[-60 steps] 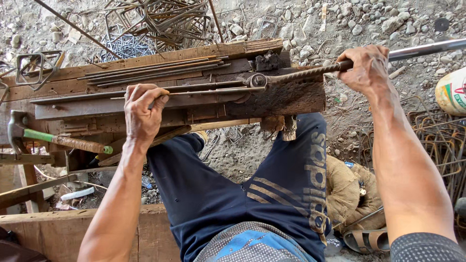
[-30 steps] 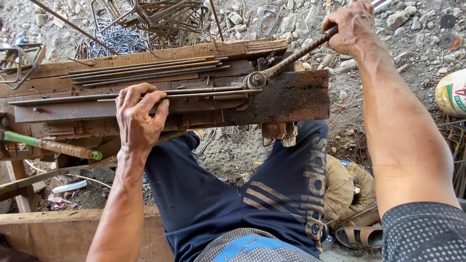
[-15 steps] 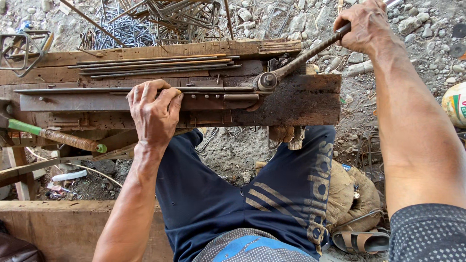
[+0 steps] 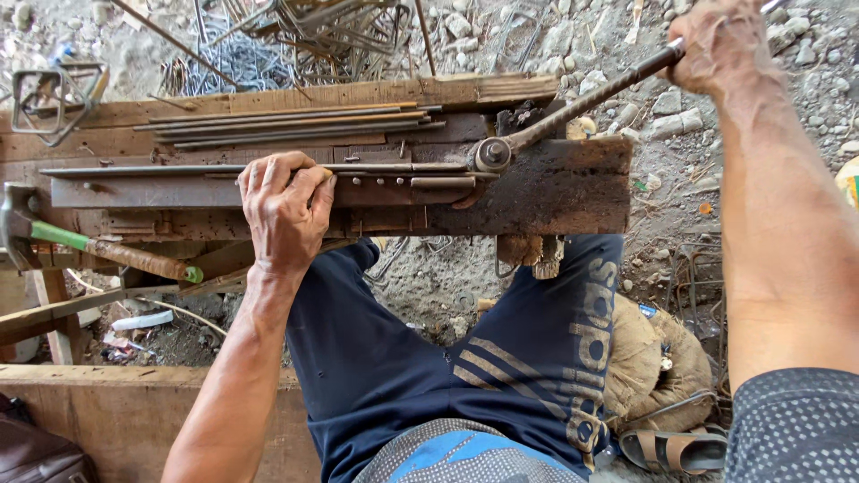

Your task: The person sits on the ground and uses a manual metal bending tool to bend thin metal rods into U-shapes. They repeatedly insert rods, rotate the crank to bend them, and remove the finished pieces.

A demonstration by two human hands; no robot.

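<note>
While we press the thin steel rod point(image 4: 161, 169) flat along the rusty angle iron point(image 4: 224, 191) of the wooden bending bench point(image 4: 555, 192), our left hand point(image 4: 284, 207) lies over it near the middle of the bench, palm down and fingers curled over the far edge, clamped on rod and iron together. We judge that the grip is there to keep the rod from sliding or twisting while the lever works on its right end. That end runs under the small plates to the round pivot point(image 4: 492, 154), where the bend would be made.

Our right hand point(image 4: 720, 43) is at the far right, closed in a fist around the ribbed lever bar point(image 4: 595, 97), which slants from the pivot up and away to the right. Holding it far out along the bar gives more leverage, as we read it.

A bundle of spare straight rods point(image 4: 286, 121) lies along the far side of the bench, within easy reach. A hammer with a green handle point(image 4: 98, 246) rests at the left end. Beyond the bench, on the gravel, sits a heap of bent wire stirrups point(image 4: 304, 36). Our legs in dark blue shorts point(image 4: 465, 358) are tucked under the near edge of the bench.
</note>
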